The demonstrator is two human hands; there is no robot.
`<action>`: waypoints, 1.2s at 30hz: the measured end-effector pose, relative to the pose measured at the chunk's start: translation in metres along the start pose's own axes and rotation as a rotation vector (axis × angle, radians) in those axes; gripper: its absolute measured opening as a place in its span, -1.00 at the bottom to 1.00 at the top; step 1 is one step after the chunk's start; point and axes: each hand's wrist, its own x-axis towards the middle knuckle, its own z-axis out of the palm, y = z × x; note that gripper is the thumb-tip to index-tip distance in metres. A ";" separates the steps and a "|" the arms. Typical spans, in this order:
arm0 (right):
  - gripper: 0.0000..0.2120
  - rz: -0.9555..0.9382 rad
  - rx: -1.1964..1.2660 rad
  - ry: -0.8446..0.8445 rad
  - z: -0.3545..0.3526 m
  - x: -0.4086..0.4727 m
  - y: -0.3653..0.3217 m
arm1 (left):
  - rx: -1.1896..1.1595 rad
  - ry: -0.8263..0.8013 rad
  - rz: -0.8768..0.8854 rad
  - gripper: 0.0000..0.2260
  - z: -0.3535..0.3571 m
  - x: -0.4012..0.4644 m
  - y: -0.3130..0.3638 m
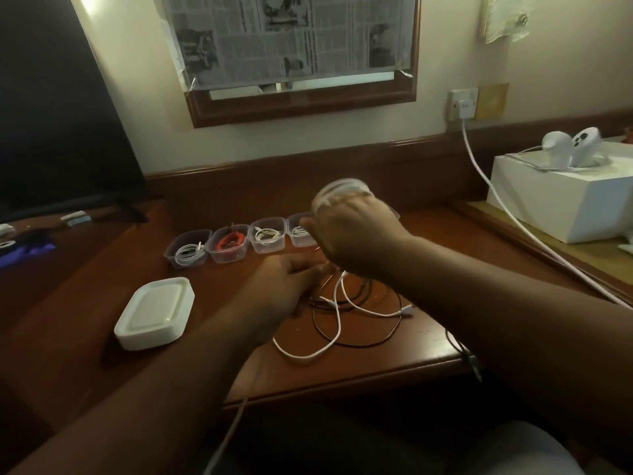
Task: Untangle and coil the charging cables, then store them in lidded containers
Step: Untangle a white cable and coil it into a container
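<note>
My right hand [352, 234] is raised over the desk and grips a blurred coil of white cable [342, 192]. My left hand [291, 279] rests low on the desk, fingers curled at the tangle of cables; what it pinches is hidden. A loose white cable [337, 323] and a thin black cable [383, 337] lie looped on the desk in front of me. Several clear containers stand in a row: one with a white cable [187, 250], one with a red cable [230, 243], one with a white cable [268, 235], and one partly behind my right hand [298, 231].
A stack of white lids [154, 313] lies at the left of the desk. A dark screen [58, 114] stands at back left. A white box [561, 197] with two white controllers sits at the right, and a white cord [496, 200] runs from the wall socket.
</note>
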 end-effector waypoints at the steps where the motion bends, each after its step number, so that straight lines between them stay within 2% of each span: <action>1: -0.49 0.053 0.042 -0.114 0.008 -0.004 0.001 | 0.106 0.007 0.053 -0.88 -0.007 0.001 0.001; 3: -0.38 0.176 0.329 -0.405 0.013 -0.010 -0.003 | 0.242 0.041 0.174 -0.92 -0.021 0.004 0.004; 4: -0.37 0.252 0.620 -0.553 0.012 -0.012 -0.004 | 0.253 0.061 0.208 -0.94 -0.026 0.006 0.006; 6: -0.37 0.276 1.299 -0.839 0.007 -0.018 0.001 | 0.088 0.083 0.193 -0.95 -0.028 0.005 0.005; 7: -0.38 0.239 1.621 -0.904 0.003 -0.020 0.004 | -0.078 0.087 0.171 -0.92 -0.026 0.004 0.004; 9: -0.44 0.145 2.096 -0.888 -0.005 -0.022 0.002 | -0.375 0.089 0.136 -0.89 -0.017 0.001 0.004; 11: -0.49 0.127 2.363 -0.679 -0.014 -0.020 -0.009 | -0.532 0.070 0.091 -0.86 -0.003 -0.005 0.005; 12: -0.50 0.162 2.429 -0.517 -0.018 -0.017 -0.016 | -0.566 0.073 0.039 -0.84 0.003 -0.007 0.007; 14: -0.53 0.286 2.312 -0.128 -0.023 -0.013 -0.026 | -0.570 0.079 -0.067 -0.85 0.012 -0.009 0.009; 15: -0.54 0.339 2.140 0.020 -0.024 -0.012 -0.028 | -0.553 0.064 -0.088 -0.87 0.015 -0.011 0.009; 17: -0.57 0.345 1.618 0.168 -0.022 -0.011 -0.032 | -0.450 0.025 -0.067 -0.86 0.017 -0.014 0.009; 18: -0.59 0.289 1.273 0.182 -0.021 -0.012 -0.035 | -0.356 0.007 -0.041 -0.83 0.016 -0.015 0.009; 20: -0.61 0.128 0.620 0.096 -0.015 -0.015 -0.038 | -0.108 -0.015 0.031 -0.77 0.011 -0.016 0.009; 22: -0.66 0.016 0.236 -0.032 -0.009 -0.017 -0.036 | 0.189 -0.009 0.162 -0.78 0.000 -0.014 0.007; 23: -0.71 -0.003 0.169 -0.090 -0.005 -0.018 -0.033 | 0.343 -0.002 0.248 -0.82 -0.006 -0.011 0.005; 26: -0.83 0.071 0.231 -0.258 0.004 -0.017 -0.029 | 0.625 0.037 0.459 -0.84 -0.018 -0.007 -0.003; 28: -0.73 0.166 0.362 -0.359 0.002 -0.018 -0.028 | 0.703 0.105 0.574 -0.84 -0.021 -0.007 -0.005; 30: -0.69 0.220 0.510 -0.450 0.001 -0.018 -0.026 | 0.744 0.175 0.644 -0.73 -0.023 -0.008 -0.006; 33: -0.70 0.244 0.687 -0.588 -0.002 -0.022 -0.020 | 0.644 0.214 0.667 -0.68 -0.030 -0.006 -0.007; 36: -0.65 0.251 1.132 -0.735 -0.008 -0.029 -0.011 | 0.446 0.150 0.617 -0.60 -0.031 -0.005 -0.008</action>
